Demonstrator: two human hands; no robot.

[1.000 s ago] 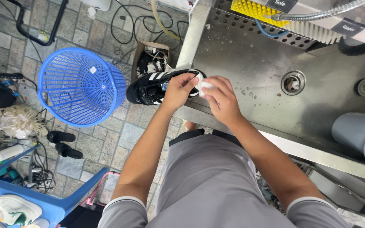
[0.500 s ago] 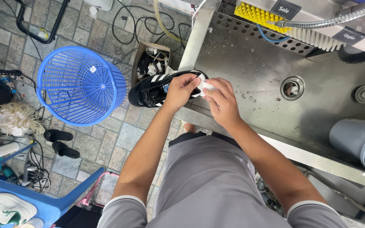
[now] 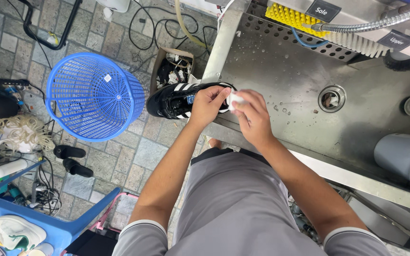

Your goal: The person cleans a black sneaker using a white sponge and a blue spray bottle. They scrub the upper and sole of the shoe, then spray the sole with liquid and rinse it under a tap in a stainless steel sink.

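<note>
Gripping the black sneaker with white stripes point(image 3: 176, 98) at the steel sink's point(image 3: 281, 76) left front edge, the left hand point(image 3: 207, 103) clamps its heel end while the right hand point(image 3: 251, 114) pinches a small white pad point(image 3: 236, 98) against it. Wiping looks midway; the toe, out over the floor beside the blue basket point(image 3: 93, 97), seems untouched.

Two black signs point(image 3: 322, 9) point(image 3: 396, 39) above brushes; cardboard box point(image 3: 172, 71) on floor.
</note>
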